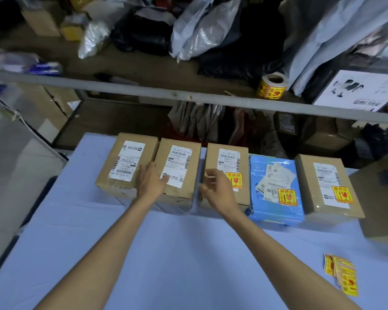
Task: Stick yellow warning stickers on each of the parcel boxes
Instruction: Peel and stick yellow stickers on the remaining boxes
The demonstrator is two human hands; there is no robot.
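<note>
Working right to left, judging by the head view: five parcels sit in a row at the table's far edge. The right-hand brown box, the blue parcel and the middle brown box each carry a yellow sticker near the shipping label. The second box and the leftmost box have none.

Left hand lies flat, fingers straight, on the second box's near left corner. Likely steadying it as the next target.

Right hand hovers over the middle box's near left, just left of its sticker. Fingers are curled, thumb close to forefinger, with a pale sliver there. Can't tell if it's pinching anything.

Loose stickers are stacked near right on the table, within the right hand's reach.

Surface is a pale blue sheet, smooth. Behind it a grey rail fronts a shelf holding a sticker roll, poly bags and cartons. Cluttered storeroom.
</note>
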